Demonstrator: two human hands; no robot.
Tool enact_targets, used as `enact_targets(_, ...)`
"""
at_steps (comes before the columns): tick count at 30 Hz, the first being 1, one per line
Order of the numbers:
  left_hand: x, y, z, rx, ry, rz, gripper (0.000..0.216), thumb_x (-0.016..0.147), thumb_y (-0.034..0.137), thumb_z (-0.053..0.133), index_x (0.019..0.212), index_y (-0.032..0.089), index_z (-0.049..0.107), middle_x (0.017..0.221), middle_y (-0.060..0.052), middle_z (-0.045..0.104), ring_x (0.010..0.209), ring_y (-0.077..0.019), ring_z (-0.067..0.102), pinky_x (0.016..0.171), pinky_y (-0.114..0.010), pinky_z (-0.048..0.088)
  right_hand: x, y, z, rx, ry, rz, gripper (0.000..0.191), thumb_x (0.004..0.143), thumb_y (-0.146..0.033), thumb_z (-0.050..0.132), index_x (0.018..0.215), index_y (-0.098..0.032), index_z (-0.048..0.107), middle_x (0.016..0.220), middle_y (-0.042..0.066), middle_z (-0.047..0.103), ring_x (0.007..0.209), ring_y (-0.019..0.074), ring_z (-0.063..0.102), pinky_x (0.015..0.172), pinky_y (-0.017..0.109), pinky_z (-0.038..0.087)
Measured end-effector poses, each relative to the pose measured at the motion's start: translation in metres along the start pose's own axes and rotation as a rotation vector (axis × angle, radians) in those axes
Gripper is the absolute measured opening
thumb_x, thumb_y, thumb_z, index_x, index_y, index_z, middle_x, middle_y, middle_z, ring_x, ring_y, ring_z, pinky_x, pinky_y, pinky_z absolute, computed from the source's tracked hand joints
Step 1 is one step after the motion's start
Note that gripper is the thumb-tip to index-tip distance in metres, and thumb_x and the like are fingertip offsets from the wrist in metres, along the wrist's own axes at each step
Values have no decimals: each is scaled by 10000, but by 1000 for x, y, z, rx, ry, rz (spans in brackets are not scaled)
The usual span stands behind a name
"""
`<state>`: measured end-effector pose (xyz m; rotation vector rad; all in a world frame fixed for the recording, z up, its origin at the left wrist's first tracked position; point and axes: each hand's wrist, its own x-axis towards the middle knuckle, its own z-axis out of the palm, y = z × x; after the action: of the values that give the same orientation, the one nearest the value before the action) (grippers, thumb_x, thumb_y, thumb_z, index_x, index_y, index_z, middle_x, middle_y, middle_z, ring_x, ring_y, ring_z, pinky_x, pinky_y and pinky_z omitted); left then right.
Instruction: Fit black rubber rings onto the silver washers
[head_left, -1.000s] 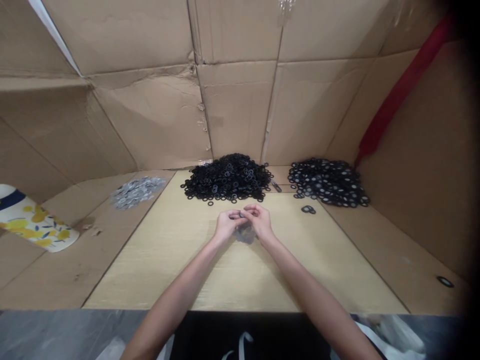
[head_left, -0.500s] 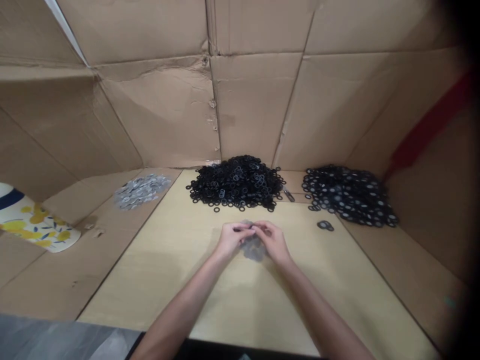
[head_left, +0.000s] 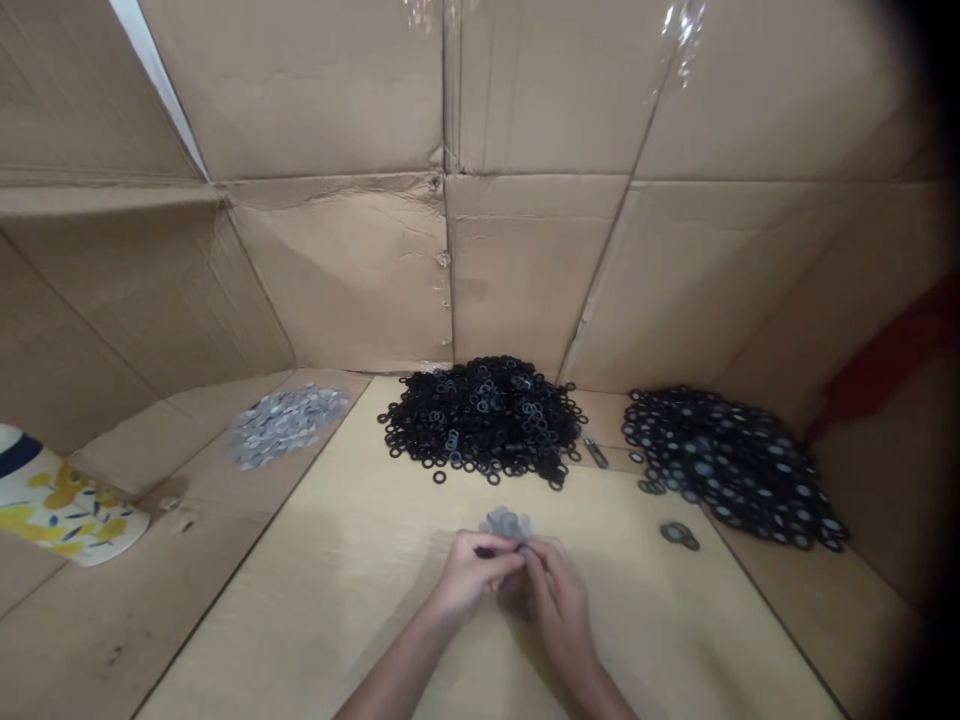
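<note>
My left hand (head_left: 469,577) and my right hand (head_left: 559,595) meet over the pale wooden board (head_left: 337,560), fingers pinched together on a small dark ring that I can barely make out. A little heap of grey discs (head_left: 506,523) lies on the board just beyond my fingertips. Behind it sits a pile of plain black rings (head_left: 484,415). To the right is a pile of black rings with grey centres (head_left: 731,465), and two such pieces (head_left: 679,536) lie loose near its front edge.
Cardboard walls (head_left: 525,260) close in the back and both sides. A pile of grey discs (head_left: 285,422) lies at the back left on cardboard. A white cloth with yellow flowers (head_left: 60,500) sits at the far left. A red strip (head_left: 885,365) shows at right.
The view tilted upward, so my hands sit lower in the frame. My fingers stay pinched together, and the small grey heap, earlier under my hands, now shows beyond them.
</note>
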<state>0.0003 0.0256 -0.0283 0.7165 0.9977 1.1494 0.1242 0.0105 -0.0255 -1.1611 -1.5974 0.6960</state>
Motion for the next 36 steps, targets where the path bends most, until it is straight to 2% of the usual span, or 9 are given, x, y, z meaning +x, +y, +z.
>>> enact_targets(4, -5, 7, 7, 1, -5, 88, 352, 441, 310, 790, 705, 94, 704, 493, -10, 547, 383, -21, 348, 410, -199, 235, 2, -2, -1, 8, 49, 2, 220, 837, -331, 440, 796, -181, 596, 795, 51, 588, 773, 166, 561, 710, 291, 446)
enact_targets(8, -6, 11, 6, 128, -37, 210, 366, 491, 296, 761, 781, 77, 710, 416, 13, 488, 379, -38, 342, 413, -207, 237, 7, 0, -1, 57, 63, 18, 230, 783, -374, 505, 823, -172, 607, 841, 63, 609, 762, 170, 576, 678, 292, 460)
enact_targets(11, -5, 14, 5, 223, -39, 269, 336, 528, 253, 732, 814, 78, 707, 600, -62, 626, 408, -44, 375, 431, -216, 275, 9, 1, -1, 112, 49, 54, 285, 755, -365, 525, 953, -170, 591, 883, 71, 638, 736, 171, 596, 671, 310, 476)
enact_targets(14, -4, 16, 9, 314, -39, 310, 312, 540, 218, 716, 815, 72, 705, 733, -110, 665, 453, -64, 438, 455, -219, 318, 11, 1, -4, 120, 20, 27, 278, 751, -340, 518, 962, -173, 590, 911, 77, 652, 788, 182, 607, 718, 332, 475)
enact_targets(21, 1, 13, 19, 407, -82, 385, 310, 616, 230, 660, 889, 89, 696, 740, -100, 674, 419, -49, 387, 426, -208, 294, 15, 0, -16, 79, 93, -17, 285, 743, -321, 512, 964, -152, 575, 931, 94, 639, 824, 186, 596, 743, 341, 463)
enact_targets(24, 2, 10, 18, 420, -88, 376, 310, 630, 257, 653, 898, 107, 695, 743, -87, 675, 393, -40, 375, 419, -210, 300, 14, 2, -16, 37, 103, -43, 268, 741, -305, 510, 955, -158, 579, 950, 89, 626, 837, 177, 583, 751, 330, 455)
enact_targets(28, 2, 7, 16, 375, -86, 331, 349, 584, 254, 694, 895, 95, 689, 748, -86, 668, 387, -32, 384, 411, -205, 309, 15, 7, -16, 74, 77, -27, 260, 733, -318, 521, 942, -169, 566, 833, 50, 629, 769, 167, 586, 715, 315, 457)
enact_targets(32, 5, 4, 18, 300, -87, 293, 394, 530, 181, 724, 907, 76, 672, 724, -78, 659, 397, -34, 400, 402, -195, 304, 15, 13, -14, 171, 84, 36, 258, 709, -353, 549, 890, -168, 544, 688, 8, 601, 666, 158, 577, 657, 297, 452)
enact_targets(36, 8, 3, 19, 246, -82, 211, 295, 538, 88, 687, 831, 55, 671, 626, -54, 633, 387, -34, 399, 411, -196, 304, 12, 16, -11, 154, 92, 44, 274, 698, -379, 567, 877, -176, 530, 635, -15, 562, 617, 148, 547, 613, 278, 429)
